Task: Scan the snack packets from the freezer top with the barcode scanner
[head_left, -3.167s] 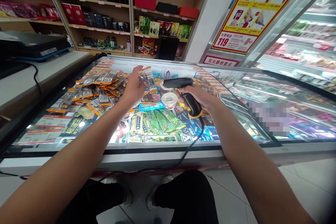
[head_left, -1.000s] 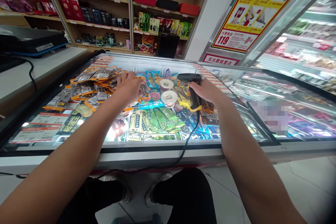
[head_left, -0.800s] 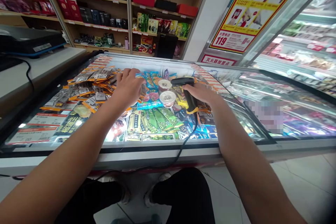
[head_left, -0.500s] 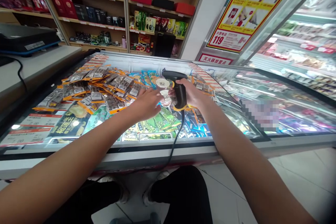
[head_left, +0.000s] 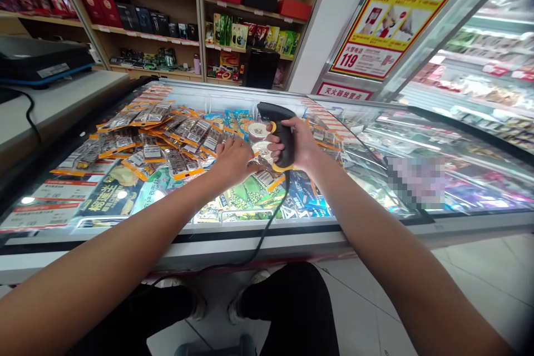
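My right hand [head_left: 301,142] is wrapped around the grip of a black and yellow barcode scanner [head_left: 284,139], its head tipped toward the far left. A black cable [head_left: 267,228] hangs from the grip. To its left, my left hand [head_left: 236,161] has its thumb against an orange-edged snack packet [head_left: 269,179], partly covered by the hand and scanner. Beside the left hand, a pile of similar snack packets [head_left: 167,136] lies on the freezer's glass top. More orange-edged packets [head_left: 327,136] lie behind my right hand. Two round white lids [head_left: 258,130] show between the hands.
Under me is a glass-topped freezer [head_left: 233,233] with colourful frozen packs [head_left: 250,192] inside. A counter [head_left: 54,100] with a black scale-like device [head_left: 44,61] stands left. Stocked shelves [head_left: 146,39] line the back; a red-yellow poster [head_left: 387,16] hangs at right.
An orange-edged snack packet now shows by my left thumb, over the green packs. The scanner has shifted slightly left and up, and its cable now curves further left.
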